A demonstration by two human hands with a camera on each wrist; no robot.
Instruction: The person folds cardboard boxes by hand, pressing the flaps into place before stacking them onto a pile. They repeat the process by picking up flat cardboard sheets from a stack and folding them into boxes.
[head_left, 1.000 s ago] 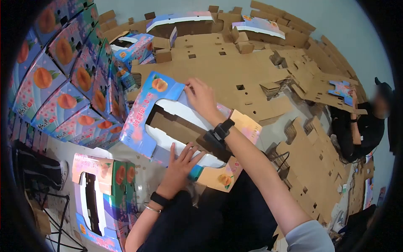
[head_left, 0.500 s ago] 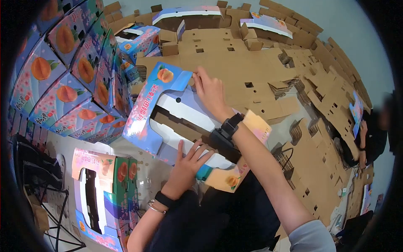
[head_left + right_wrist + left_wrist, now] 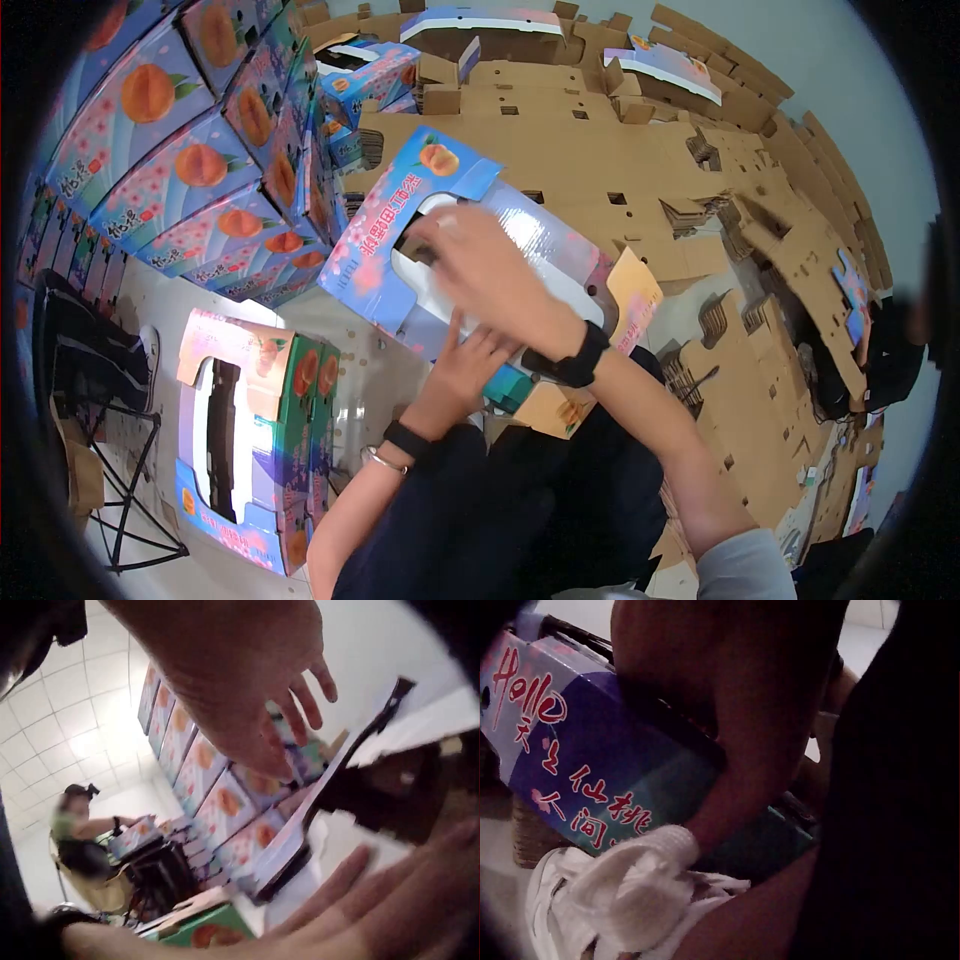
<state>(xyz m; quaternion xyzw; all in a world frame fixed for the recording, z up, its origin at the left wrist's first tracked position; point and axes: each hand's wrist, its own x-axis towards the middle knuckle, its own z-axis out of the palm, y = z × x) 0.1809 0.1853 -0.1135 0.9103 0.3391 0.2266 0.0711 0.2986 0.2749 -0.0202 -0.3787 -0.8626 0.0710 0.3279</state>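
Observation:
A peach-printed cardboard box (image 3: 405, 215) sits tilted before the person's lap, a long opening in its top with white inner edges. My right hand (image 3: 490, 270), blurred by motion, hovers across that opening; in the right wrist view its fingers (image 3: 304, 705) extend and hold nothing. My left hand (image 3: 455, 380) rests its spread fingers along the near side of the opening, partly covered by the right hand in the head view. Red lettering marks the box's purple side (image 3: 592, 735) in the left wrist view, above a white shoe (image 3: 555, 900).
Stacked printed boxes (image 3: 200, 165) rise at the left. Another finished-looking box (image 3: 275, 420) stands on the floor at the lower left. Flat cardboard sheets (image 3: 480, 150) cover the floor ahead and right. A second person (image 3: 890, 350) sits at the right edge.
My right hand has left the box's far corner and swung left and nearer, over the opening. The far top panel now lies exposed. My left hand stays on the near side.

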